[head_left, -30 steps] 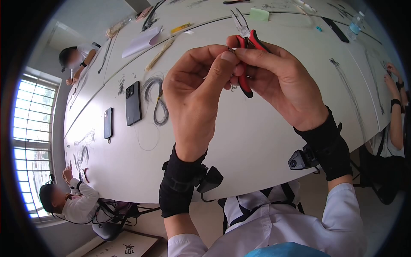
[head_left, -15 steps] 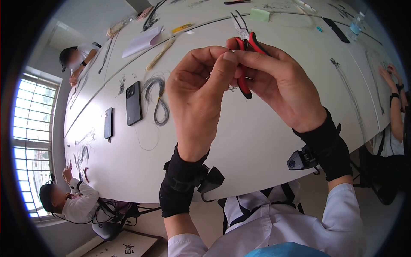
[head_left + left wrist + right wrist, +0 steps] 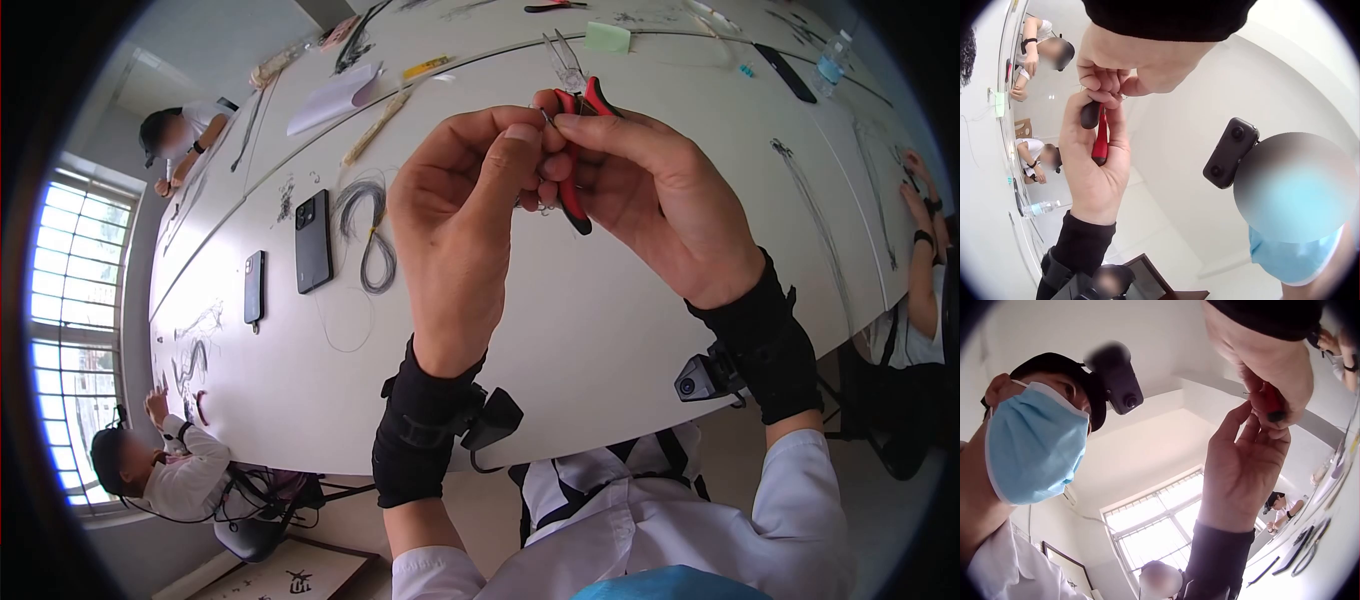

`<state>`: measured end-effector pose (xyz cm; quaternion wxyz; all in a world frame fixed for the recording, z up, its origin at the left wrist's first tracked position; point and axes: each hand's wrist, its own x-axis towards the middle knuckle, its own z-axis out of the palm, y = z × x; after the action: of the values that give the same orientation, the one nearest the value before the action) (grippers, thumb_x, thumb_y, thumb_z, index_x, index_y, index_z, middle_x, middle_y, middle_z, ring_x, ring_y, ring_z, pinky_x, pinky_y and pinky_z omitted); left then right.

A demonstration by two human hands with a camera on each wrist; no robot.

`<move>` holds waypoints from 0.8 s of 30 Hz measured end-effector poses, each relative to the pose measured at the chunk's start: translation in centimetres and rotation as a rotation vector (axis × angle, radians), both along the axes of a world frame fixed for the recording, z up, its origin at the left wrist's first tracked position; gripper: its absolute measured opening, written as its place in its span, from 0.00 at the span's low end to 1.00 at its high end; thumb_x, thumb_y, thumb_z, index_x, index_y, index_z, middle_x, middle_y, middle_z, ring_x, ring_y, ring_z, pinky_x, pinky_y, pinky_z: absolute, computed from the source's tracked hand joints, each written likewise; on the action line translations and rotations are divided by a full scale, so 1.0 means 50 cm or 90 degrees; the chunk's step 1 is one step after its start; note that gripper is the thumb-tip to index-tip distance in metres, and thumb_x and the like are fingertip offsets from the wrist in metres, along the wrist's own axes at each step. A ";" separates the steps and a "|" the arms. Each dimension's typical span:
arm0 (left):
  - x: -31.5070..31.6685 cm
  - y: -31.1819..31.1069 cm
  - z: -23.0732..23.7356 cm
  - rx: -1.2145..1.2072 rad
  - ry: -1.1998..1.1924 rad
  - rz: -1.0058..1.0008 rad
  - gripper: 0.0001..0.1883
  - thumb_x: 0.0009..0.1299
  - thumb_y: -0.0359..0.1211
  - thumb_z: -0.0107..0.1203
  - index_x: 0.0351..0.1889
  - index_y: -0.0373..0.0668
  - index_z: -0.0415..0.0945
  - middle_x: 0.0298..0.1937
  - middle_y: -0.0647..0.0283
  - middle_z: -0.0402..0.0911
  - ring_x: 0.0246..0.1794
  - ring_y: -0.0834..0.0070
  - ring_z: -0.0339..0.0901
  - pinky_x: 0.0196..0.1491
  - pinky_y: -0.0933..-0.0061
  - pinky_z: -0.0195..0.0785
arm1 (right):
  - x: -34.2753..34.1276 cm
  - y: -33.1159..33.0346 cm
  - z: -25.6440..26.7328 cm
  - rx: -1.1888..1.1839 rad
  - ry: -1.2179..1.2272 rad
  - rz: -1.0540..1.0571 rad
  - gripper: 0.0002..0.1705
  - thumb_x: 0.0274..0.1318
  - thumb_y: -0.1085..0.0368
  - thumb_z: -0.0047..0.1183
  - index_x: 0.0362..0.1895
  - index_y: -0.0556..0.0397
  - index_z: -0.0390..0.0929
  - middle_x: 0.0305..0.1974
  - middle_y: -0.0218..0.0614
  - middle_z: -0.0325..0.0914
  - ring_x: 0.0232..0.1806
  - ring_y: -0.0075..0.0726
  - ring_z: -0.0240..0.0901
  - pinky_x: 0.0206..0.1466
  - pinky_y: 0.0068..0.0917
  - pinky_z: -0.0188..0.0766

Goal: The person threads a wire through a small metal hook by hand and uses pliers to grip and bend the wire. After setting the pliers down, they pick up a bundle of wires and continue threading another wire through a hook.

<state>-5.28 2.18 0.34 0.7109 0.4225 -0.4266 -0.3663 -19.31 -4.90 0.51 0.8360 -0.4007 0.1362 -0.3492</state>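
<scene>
My right hand holds a pair of pliers with red and black handles in its curled fingers. The plier tips point away from me, over the table, with nothing between them. Between the fingertips of both hands is a small piece of thin metal wire, mostly hidden by the fingers. My left hand pinches it with thumb and forefinger, and the right thumb lies right at its other side. Small wire loops show below the fingers. In the left wrist view, the plier handles cross the right palm.
A coil of grey wire, a large black phone and a smaller phone lie left on the white table. Farther off are paper, a green note and a water bottle. Other people sit around.
The left thumb has drawn back from the right thumb, so the small wire piece shows between them again. The pliers have shifted slightly in the right hand.
</scene>
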 end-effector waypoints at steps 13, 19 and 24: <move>0.052 -0.013 0.004 -0.048 -0.148 -0.083 0.09 0.74 0.27 0.57 0.48 0.32 0.77 0.36 0.62 0.83 0.36 0.81 0.80 0.40 0.81 0.71 | -0.002 0.001 0.001 0.060 -0.005 0.048 0.14 0.65 0.64 0.54 0.48 0.64 0.76 0.35 0.36 0.78 0.37 0.34 0.77 0.49 0.28 0.74; 0.054 -0.005 0.012 -0.011 -0.139 -0.099 0.08 0.75 0.26 0.56 0.48 0.32 0.77 0.37 0.62 0.84 0.39 0.80 0.82 0.44 0.76 0.75 | -0.006 -0.001 0.000 0.075 0.023 0.076 0.13 0.63 0.64 0.55 0.45 0.62 0.77 0.35 0.35 0.79 0.36 0.34 0.78 0.48 0.29 0.75; 0.063 -0.011 0.012 -0.123 -0.352 0.002 0.08 0.70 0.22 0.58 0.46 0.37 0.80 0.38 0.66 0.82 0.39 0.80 0.81 0.42 0.77 0.74 | -0.007 -0.005 0.005 0.077 0.020 0.067 0.12 0.63 0.64 0.55 0.43 0.61 0.78 0.34 0.34 0.79 0.35 0.32 0.77 0.47 0.28 0.76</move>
<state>-2.10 1.66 0.96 0.6052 0.4370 -0.6366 -0.1939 -19.64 -5.17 0.75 0.8737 -0.3615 0.1487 -0.2896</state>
